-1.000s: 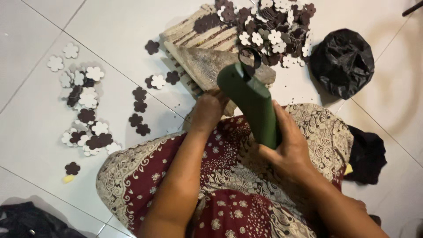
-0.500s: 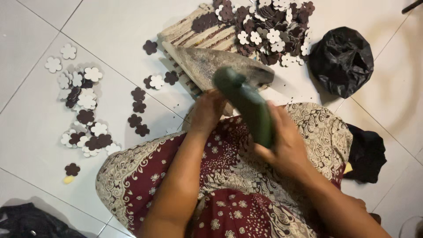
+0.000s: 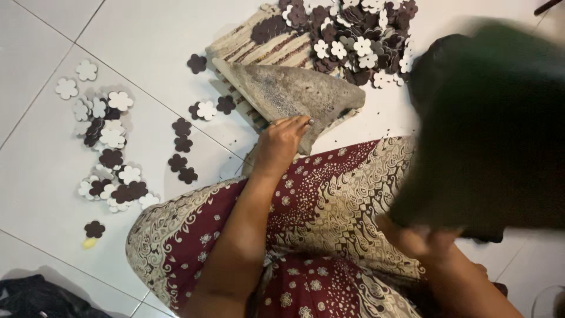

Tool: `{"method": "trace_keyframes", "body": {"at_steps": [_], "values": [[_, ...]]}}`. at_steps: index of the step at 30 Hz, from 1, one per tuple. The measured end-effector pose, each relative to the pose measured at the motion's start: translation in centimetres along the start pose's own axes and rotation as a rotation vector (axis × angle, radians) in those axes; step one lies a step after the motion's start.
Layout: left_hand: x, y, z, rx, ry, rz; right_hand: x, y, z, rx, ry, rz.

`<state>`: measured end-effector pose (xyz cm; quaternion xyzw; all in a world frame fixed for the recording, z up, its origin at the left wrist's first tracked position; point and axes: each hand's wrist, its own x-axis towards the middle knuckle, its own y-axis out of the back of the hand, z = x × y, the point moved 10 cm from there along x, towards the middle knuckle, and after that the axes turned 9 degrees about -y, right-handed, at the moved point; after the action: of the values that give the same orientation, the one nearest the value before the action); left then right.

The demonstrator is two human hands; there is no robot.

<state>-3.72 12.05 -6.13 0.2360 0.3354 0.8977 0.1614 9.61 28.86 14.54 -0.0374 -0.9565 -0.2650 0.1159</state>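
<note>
A white tiled floor [image 3: 147, 53] fills the view, and across the lower half lies the person's lap in a maroon and cream batik cloth [image 3: 329, 200]. At the right, close to the camera and badly blurred, a dark green bottle-shaped object [image 3: 488, 123] is lifted high; the right hand [image 3: 421, 238] grips its lower end with fingers wrapped round it, though the blur hides the fine detail of the grip. Behind it a black bag [image 3: 424, 76] shows only in part. At the top of the view a striped woven mat [image 3: 259, 44] lies on the floor, and on it rests a grey, wedge-shaped stone slab [image 3: 288, 91] with its point toward the left. The left hand [image 3: 282, 141] sits at the slab's near edge, fingers curled and pinched together on something too small to make out. A heap of brown and white flower-shaped cutouts [image 3: 353, 35] covers the mat's far end, a looser scatter of the same flower pieces [image 3: 109, 147] lies well apart on the tiles at the left, and a small yellow scrap [image 3: 89, 242] lies just below it.
</note>
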Motion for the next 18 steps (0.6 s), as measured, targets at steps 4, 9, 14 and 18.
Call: {"method": "trace_keyframes", "body": {"at_steps": [4, 9, 14, 18], "values": [[0.0, 1.6, 1.1, 0.003, -0.085, 0.083, -0.9, -4.4, 6.5, -0.536, -0.305, -0.276], [-0.3, 3.2, 0.6, -0.1, 0.084, 0.074, -0.1, -5.9, 8.3, -0.634, -0.562, -0.415], [0.1, 4.2, 1.1, -0.039, 0.09, 0.088, 3.9, -6.4, 7.9, -0.082, -0.765, -0.193], [-0.1, 4.7, -0.3, -0.36, 0.214, 0.183, 9.0, -7.8, 11.4, -0.454, -0.721, -0.247]]}}
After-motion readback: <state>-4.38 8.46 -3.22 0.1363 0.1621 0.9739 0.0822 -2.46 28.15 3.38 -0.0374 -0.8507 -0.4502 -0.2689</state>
